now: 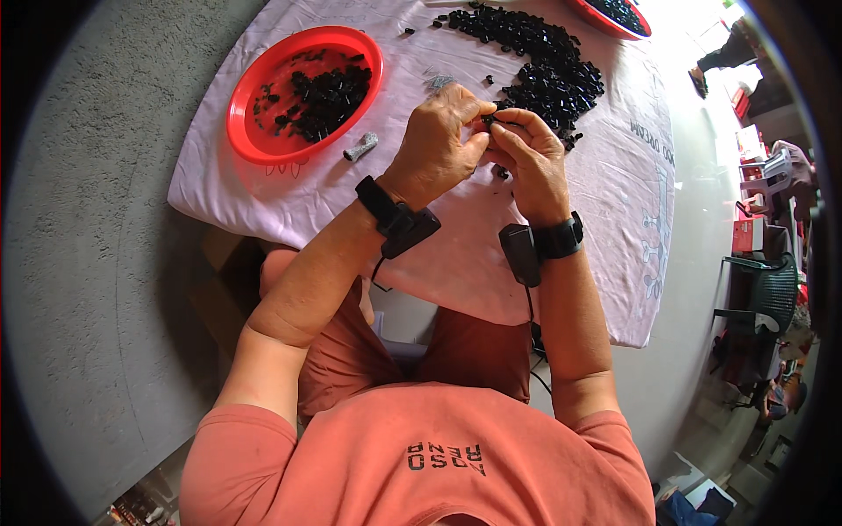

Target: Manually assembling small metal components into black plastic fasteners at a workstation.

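Over the cloth-covered table, my left hand (441, 138) and my right hand (533, 167) meet fingertip to fingertip. Both pinch a small black piece (492, 117), mostly hidden by the fingers. Just beyond them spreads a heap of small black pieces (554, 85), with a few strays near my right hand. A red basin (239, 131) to the left holds more black pieces and scraps. Between that basin and my left wrist lies a short grey, knobbly object (360, 146) whose kind I cannot make out.
A pink printed cloth (421, 254) covers the table. At the far right edge stands a second red basin (645, 28) with black pieces. A rough grey wall (96, 202) runs along the left. Away to the right are a dark green chair (776, 289) and a person's leg (726, 54).
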{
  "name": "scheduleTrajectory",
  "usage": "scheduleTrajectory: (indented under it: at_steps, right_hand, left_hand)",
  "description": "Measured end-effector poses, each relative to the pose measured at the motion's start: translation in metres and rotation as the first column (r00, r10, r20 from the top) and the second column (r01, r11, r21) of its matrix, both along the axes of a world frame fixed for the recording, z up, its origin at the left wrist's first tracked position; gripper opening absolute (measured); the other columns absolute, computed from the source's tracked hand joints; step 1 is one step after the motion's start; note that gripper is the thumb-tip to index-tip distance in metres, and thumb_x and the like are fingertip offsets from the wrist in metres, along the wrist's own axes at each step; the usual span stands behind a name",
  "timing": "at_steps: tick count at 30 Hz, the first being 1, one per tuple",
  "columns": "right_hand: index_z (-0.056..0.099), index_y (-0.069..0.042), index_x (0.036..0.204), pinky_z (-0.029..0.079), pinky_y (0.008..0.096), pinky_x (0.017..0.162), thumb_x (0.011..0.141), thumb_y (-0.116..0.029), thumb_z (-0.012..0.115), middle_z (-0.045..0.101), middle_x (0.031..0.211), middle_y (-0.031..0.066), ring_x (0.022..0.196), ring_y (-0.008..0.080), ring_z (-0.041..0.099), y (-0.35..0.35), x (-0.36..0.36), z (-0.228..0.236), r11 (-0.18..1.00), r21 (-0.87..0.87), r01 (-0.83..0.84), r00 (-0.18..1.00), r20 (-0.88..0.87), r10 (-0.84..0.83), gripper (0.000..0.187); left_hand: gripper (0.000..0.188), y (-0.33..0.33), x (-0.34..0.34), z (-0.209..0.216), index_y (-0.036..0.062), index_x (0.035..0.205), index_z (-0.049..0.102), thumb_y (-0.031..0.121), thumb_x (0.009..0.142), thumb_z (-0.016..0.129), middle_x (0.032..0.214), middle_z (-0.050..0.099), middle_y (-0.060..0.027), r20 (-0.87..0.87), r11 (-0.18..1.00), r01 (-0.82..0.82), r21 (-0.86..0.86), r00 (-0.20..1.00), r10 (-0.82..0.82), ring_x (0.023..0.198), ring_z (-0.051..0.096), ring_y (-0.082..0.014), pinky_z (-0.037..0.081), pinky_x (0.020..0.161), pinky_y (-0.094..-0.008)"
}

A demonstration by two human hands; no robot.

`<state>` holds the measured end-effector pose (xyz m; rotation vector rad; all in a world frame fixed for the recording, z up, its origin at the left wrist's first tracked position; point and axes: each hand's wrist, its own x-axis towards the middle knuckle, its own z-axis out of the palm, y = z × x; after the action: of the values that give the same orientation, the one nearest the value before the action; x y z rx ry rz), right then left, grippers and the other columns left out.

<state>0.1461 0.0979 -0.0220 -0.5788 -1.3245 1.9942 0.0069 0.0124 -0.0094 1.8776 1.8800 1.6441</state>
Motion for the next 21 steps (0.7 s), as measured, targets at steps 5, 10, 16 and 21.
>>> scheduleTrajectory:
  at_steps: [5,10,16,21]
  right_hand:
    - [0.062,-0.001,0.115,0.056,0.0230,0.075,0.095,-0.009,0.064,0.072,0.105,0.0111,0.088,0.0126,0.070,-0.0021,-0.0008,0.0022,0.999,0.033,0.002,0.999,0.036,-0.003,0.022]
    - [0.061,0.000,0.120,0.055,0.0234,0.076,0.097,-0.014,0.062,0.072,0.105,0.0101,0.091,0.0127,0.070,-0.0026,-0.0012,0.0039,0.998,0.050,-0.030,0.997,0.069,0.027,0.027]
    - [0.060,0.000,0.125,0.055,0.0242,0.076,0.096,-0.010,0.064,0.072,0.105,0.0111,0.090,0.0131,0.069,-0.0031,-0.0026,0.0034,0.992,0.118,-0.051,0.996,0.074,0.043,0.031]
    - [0.059,0.000,0.129,0.056,0.0247,0.077,0.095,-0.006,0.064,0.072,0.103,0.0122,0.088,0.0132,0.069,0.0013,-0.0025,-0.0037,0.990,0.102,-0.097,0.995,0.008,0.097,0.035]
  left_hand:
    - [0.031,0.0009,0.0014,0.0001,0.0032,0.104,0.068,-0.003,0.074,0.072,0.089,0.063,-0.0097,-0.065,0.999,-0.039,0.013,0.997,0.040,0.082,0.065,-0.0259,0.052,0.071,-0.0341]
    - [0.030,-0.0024,-0.0024,-0.0003,0.0030,0.105,0.067,-0.004,0.075,0.071,0.090,0.063,-0.0101,-0.048,0.999,-0.029,-0.021,0.998,0.028,0.082,0.065,-0.0263,0.052,0.072,-0.0344]
    - [0.030,-0.0018,-0.0074,0.0003,0.0022,0.106,0.067,-0.004,0.077,0.070,0.091,0.063,-0.0110,-0.084,1.000,-0.003,0.008,0.996,0.003,0.082,0.065,-0.0267,0.053,0.071,-0.0341]
    - [0.030,-0.0042,-0.0064,0.0057,0.0008,0.106,0.066,-0.006,0.077,0.068,0.093,0.064,-0.0123,-0.102,1.000,0.020,-0.004,0.995,-0.020,0.083,0.066,-0.0276,0.054,0.069,-0.0338]
